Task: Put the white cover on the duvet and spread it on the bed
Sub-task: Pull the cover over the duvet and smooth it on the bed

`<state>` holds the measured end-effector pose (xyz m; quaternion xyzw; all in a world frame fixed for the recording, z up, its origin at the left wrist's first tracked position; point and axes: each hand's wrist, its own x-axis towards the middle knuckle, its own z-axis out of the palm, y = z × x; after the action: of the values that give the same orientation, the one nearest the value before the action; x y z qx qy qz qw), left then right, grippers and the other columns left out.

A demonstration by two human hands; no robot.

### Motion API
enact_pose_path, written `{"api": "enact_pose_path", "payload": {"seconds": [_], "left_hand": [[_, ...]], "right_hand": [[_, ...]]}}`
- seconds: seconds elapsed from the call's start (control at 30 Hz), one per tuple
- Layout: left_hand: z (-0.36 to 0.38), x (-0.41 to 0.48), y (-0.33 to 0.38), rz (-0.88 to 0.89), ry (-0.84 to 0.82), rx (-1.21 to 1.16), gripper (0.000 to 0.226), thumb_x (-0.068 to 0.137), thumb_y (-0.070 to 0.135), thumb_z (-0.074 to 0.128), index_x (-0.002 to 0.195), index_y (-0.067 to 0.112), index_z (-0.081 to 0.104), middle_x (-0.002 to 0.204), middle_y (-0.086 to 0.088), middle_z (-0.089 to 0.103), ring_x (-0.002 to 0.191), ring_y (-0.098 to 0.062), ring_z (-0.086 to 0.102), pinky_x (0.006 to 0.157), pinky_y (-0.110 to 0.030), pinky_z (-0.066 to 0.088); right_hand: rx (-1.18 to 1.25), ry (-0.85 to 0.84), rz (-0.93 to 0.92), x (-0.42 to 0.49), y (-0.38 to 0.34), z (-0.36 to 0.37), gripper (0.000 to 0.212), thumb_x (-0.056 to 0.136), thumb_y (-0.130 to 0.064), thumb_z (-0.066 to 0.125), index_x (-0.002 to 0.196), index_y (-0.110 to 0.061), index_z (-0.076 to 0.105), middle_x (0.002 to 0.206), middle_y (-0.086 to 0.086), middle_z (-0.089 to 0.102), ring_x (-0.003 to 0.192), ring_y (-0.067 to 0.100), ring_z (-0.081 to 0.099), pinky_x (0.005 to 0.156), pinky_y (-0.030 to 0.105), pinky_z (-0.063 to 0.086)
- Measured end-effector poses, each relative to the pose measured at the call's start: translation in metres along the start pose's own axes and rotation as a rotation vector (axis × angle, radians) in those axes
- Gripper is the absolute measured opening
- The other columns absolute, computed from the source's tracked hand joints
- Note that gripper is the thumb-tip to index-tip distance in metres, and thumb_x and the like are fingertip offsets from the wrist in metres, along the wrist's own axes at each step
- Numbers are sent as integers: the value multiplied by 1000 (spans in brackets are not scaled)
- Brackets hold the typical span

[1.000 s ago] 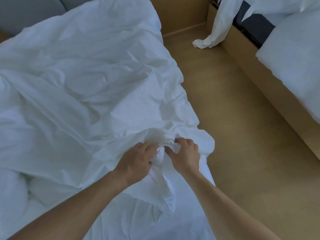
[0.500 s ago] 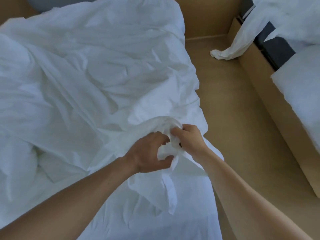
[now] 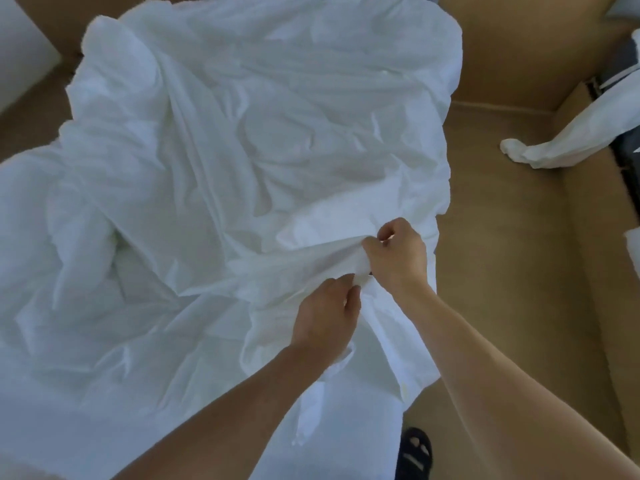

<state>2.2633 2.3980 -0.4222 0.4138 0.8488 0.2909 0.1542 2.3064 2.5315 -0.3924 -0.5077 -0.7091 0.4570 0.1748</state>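
White cover (image 3: 277, 150): is lying crumpled across most of the bed, with its near right edge bunching up where the two hands are meeting, close to the bed's right side.
Left hand (image 3: 325, 317): is reaching in from below with its fingers curled, pinching a bit of the cover's edge between thumb and fingertips.
Right hand (image 3: 398, 258): is gripping a fold of the cover just beyond the left hand, thumb and forefinger closing on the cloth; the two hands are almost touching.
Duvet (image 3: 83, 244): is showing as thicker, puffy folds at the left, partly lying under the cover.
Bed (image 3: 346, 441): is showing its white sheet at the near end, below a hanging flap of the cover.
Floor (image 3: 502, 289): is running tan along the bed's right side.
Foot (image 3: 415, 452): is standing in a dark sandal on the floor, just beside the bed's near corner.
White cloth (image 3: 561, 150): is hanging down at the far right over a wooden frame (image 3: 588, 244), well apart from the hands.
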Motion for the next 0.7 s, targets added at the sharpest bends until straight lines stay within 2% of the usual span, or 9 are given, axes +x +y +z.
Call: {"api": "enact_pose_path", "payload": {"seconds": [0.07,0.13,0.23,0.3,0.37,0.43,0.5,0.6,0.7], "left_hand": [[5,5,18,-117,-2,-19,27,90,33,62,108,14,52,86,2,58,76,-18,53,67,-28,40],[6,11,30,-157,-85,63,29,86,34,66,93,16,44,76,7,47,73,-17,44,64,-29,35],[-7,21,28,-201,-152,-93,27,90,16,60,71,14,42,65,3,43,64,-20,41,61,-32,32],[-20,23,28,-188,-170,-170,11,92,8,55,84,5,62,80,-8,59,74,-24,52,69,-33,39],[-32,23,29,-168,-177,-226,23,94,3,49,104,6,70,92,-6,64,83,-20,55,75,-24,41],[-43,21,29,-151,-181,-228,33,96,2,46,115,12,71,96,3,63,82,-9,55,73,-7,37],[-48,15,21,-199,-111,-298,34,96,3,47,118,14,70,106,3,68,93,-8,60,77,-5,39],[-47,5,13,-242,-19,-333,28,100,9,48,123,13,64,112,0,68,98,-14,61,76,-6,40],[-40,6,15,-260,12,-342,23,101,12,48,119,8,61,90,3,61,77,-12,53,65,-10,39]], "right_hand": [[31,-81,-24,9,-4,-9,18,88,-17,55,105,-21,54,68,4,63,63,24,68,54,33,50],[-20,-251,-78,21,-6,-24,37,91,-16,50,125,-29,48,71,8,67,57,16,68,53,29,50],[-504,-448,-302,41,-4,-40,59,91,-17,50,144,-39,35,98,5,67,84,19,68,71,33,54],[-733,-447,-630,49,-6,-47,62,87,-13,58,144,-30,42,129,0,52,117,21,51,92,33,47],[-613,-614,-953,50,-14,-48,54,80,-9,62,132,-21,58,139,-5,49,130,15,39,106,32,38],[-587,-932,-948,45,-27,-48,40,87,-19,62,127,-25,61,127,-13,56,123,8,45,107,29,36],[-733,-1100,-870,50,-30,-46,33,88,-45,59,120,-38,59,112,-16,59,110,10,49,101,35,41],[-915,-1029,-1076,64,-29,-48,75,71,-79,53,134,-37,52,132,-18,42,128,8,31,109,27,31],[-763,-1035,-1185,72,-27,-39,84,70,-69,71,138,-25,50,152,-17,32,143,0,14,111,21,24]]}}
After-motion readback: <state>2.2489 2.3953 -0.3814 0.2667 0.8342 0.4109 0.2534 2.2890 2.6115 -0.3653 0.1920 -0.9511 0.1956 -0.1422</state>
